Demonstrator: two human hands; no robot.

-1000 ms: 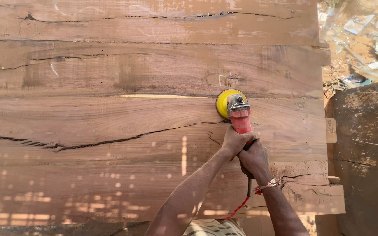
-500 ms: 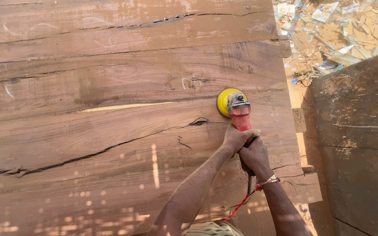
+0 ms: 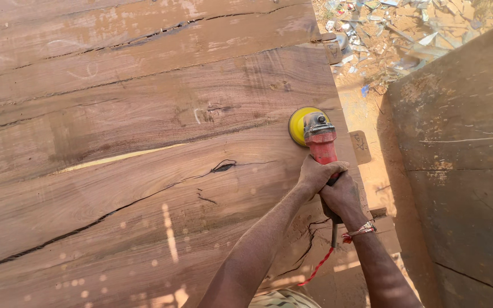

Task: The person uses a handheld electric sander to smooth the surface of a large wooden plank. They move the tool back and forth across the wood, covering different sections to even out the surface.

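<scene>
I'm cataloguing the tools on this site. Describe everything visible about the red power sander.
The sander has a dusty red body with a grey metal head and a round yellow pad, which lies flat on the wooden slab near its right edge. The left hand and right hand both grip its handle. A cord trails back from the handle toward the person.

Both hands gripped a red angle grinder (image 3: 321, 142): left hand (image 3: 317, 174) forward, right hand (image 3: 342, 197) just behind. Its yellow disc (image 3: 296, 124) lay flat on the cracked wooden slab (image 3: 144, 171), near the slab's right edge.
</scene>
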